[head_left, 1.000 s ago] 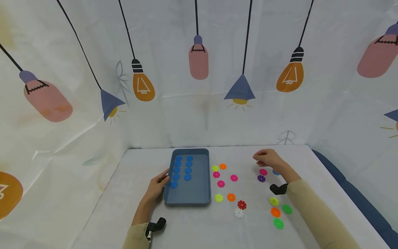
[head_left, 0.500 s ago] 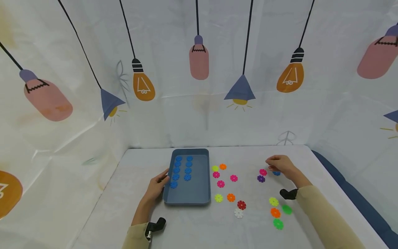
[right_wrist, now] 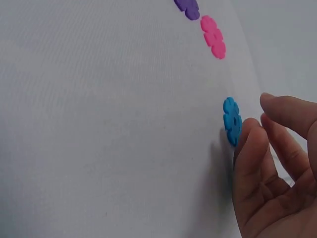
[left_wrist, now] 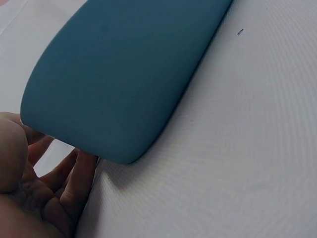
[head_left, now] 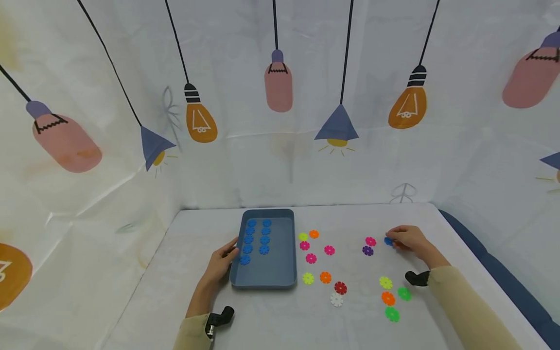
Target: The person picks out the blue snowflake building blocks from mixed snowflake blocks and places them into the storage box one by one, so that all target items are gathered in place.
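Note:
My left hand (head_left: 220, 261) holds the left edge of a grey-blue tray (head_left: 280, 272); in the left wrist view, the thumb lies at the tray's (left_wrist: 114, 94) rim and the bent fingers (left_wrist: 81, 183) are at its side. Two columns of blue flower-shaped discs (head_left: 248, 239) lie in the tray. At the right, my right hand (head_left: 411, 238) is over another blue flower-shaped disc (head_left: 388, 241). The right wrist view has a fingertip right at the edge of this disc (right_wrist: 231, 121), while the thumb (right_wrist: 282, 109) stands apart from it.
Pink (head_left: 370, 241) and purple discs (head_left: 368, 251) lie left of my right hand. Several other coloured discs are scattered between the tray and my right arm, such as a white one (head_left: 336, 300) and a green one (head_left: 392, 314). A patterned sheet (head_left: 245, 165) hangs behind the white table (head_left: 271, 321).
My right hand has moved right and toward me, from above the pink disc to the blue disc beside it. The left hand and the tray stay put.

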The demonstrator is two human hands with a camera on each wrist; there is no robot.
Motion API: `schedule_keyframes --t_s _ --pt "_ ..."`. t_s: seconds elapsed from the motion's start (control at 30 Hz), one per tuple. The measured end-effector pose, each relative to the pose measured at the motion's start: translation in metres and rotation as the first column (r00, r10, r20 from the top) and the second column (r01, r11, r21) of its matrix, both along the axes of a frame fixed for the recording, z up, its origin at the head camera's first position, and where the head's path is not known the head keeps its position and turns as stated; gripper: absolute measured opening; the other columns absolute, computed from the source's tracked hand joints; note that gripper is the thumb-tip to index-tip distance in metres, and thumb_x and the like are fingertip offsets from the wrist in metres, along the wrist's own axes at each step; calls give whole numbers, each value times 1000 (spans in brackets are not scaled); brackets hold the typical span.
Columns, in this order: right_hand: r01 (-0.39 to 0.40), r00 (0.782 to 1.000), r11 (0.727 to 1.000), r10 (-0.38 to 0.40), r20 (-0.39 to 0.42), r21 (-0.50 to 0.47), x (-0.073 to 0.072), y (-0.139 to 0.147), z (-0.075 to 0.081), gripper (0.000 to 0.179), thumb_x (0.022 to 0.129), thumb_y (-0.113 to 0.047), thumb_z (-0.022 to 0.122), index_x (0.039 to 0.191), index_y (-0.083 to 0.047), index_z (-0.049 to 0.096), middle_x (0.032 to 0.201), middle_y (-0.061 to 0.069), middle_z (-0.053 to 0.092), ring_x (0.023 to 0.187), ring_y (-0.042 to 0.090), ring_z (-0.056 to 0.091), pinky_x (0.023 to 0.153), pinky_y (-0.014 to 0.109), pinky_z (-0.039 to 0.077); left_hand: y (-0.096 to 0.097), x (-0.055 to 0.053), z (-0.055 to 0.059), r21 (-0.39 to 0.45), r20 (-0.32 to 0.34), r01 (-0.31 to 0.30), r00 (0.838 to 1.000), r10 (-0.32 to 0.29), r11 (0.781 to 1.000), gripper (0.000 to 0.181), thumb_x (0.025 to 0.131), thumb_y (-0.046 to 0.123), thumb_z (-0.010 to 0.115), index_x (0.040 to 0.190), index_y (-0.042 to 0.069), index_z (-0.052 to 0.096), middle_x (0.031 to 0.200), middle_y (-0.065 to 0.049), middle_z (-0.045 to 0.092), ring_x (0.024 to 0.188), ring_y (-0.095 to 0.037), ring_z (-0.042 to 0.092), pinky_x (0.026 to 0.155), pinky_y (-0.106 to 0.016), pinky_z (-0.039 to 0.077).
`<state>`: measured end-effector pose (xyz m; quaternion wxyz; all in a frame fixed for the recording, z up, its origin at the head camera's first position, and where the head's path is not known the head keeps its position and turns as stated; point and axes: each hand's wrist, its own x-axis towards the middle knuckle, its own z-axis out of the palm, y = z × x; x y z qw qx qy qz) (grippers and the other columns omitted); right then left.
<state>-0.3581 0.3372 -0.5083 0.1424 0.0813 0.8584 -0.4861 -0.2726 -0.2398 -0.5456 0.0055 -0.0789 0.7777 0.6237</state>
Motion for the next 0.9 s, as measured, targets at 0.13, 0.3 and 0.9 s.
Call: schedule_keyframes --t_s 0.13,0.3,0.9 --pt "-2 1000 1000 2 12 24 1 4 -2 51 93 -28 67 124 10 53 85 8 61 72 21 56 65 29 49 -1 1 1 0 9 -14 1000 14 1000 47 98 22 61 144 17 51 137 -19 50 125 -31 45 99 -51 39" --pt "-22 1000 998 22 -3 64 4 8 -7 54 90 -30 70 125 8 55 83 7 60 71 22 55 64 31 46 -1 0 1 -13 14 -11 1000 11 1000 47 98 23 60 144 18 51 139 -20 49 127 -32 43 99 -52 40" --pt "-23 997 989 34 -68 145 6 6 -11 41 84 -20 77 108 8 59 88 12 59 72 23 55 62 27 48 1 3 -1 -64 -36 12 999 -15 998 48 97 24 62 143 14 51 131 -19 56 117 -30 51 90 -44 44"
